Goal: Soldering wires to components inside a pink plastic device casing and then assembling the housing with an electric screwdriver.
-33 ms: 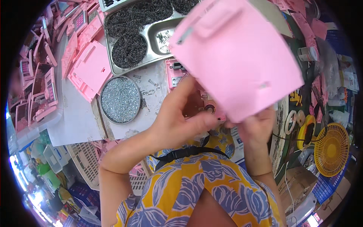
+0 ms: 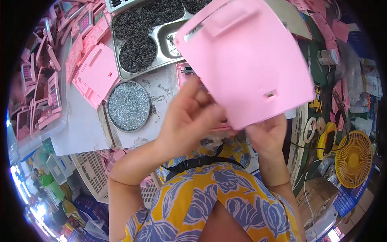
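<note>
A large pink plastic panel (image 2: 250,68), with a raised ridge at its far end and a small slot near its lower edge, is held up over the work table. My right hand (image 2: 268,135) grips its near edge from below, the fingers partly hidden behind it. Left of the panel, my left hand (image 2: 187,117) hangs with thumb and fingers apart and slightly blurred; I see nothing in it. Behind that hand and the panel lies another pink housing (image 2: 181,78) with dark and metal parts inside, mostly covered from view.
A metal tray (image 2: 125,74) of black springs stands at the back, with a round dish (image 2: 128,131) of small silvery pieces before it. Pink panels (image 2: 96,74) and a bin of pink parts line the left. Tape rolls (image 2: 309,130) and a yellow basket (image 2: 354,159) sit right.
The pink panel has shifted slightly left and tilted, showing its slot more clearly. My right hand moved with it; my left hand rose a little and turned.
</note>
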Available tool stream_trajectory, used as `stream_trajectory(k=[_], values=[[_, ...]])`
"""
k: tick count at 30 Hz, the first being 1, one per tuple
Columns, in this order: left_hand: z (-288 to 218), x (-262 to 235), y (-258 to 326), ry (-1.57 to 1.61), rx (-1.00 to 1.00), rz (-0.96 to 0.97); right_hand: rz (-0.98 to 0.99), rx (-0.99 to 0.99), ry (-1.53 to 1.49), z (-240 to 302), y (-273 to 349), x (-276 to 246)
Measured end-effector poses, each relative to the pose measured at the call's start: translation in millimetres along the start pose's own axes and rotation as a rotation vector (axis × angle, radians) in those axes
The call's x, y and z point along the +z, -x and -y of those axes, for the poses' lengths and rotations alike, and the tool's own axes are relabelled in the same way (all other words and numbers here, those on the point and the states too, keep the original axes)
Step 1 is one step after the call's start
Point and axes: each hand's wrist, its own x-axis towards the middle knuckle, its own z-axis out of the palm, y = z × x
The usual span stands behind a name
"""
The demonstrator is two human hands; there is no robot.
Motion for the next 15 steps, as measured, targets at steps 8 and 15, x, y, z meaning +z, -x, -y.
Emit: stream_trajectory(k=[8,15], values=[[-4,-32,-1,-0.811,0.080,-0.174,0.035,0.122,0.304,22,-25,-12],[20,-52,20,-1.087,0.086,-0.222,0.167,0.233,0.820,-4,-1,-20]])
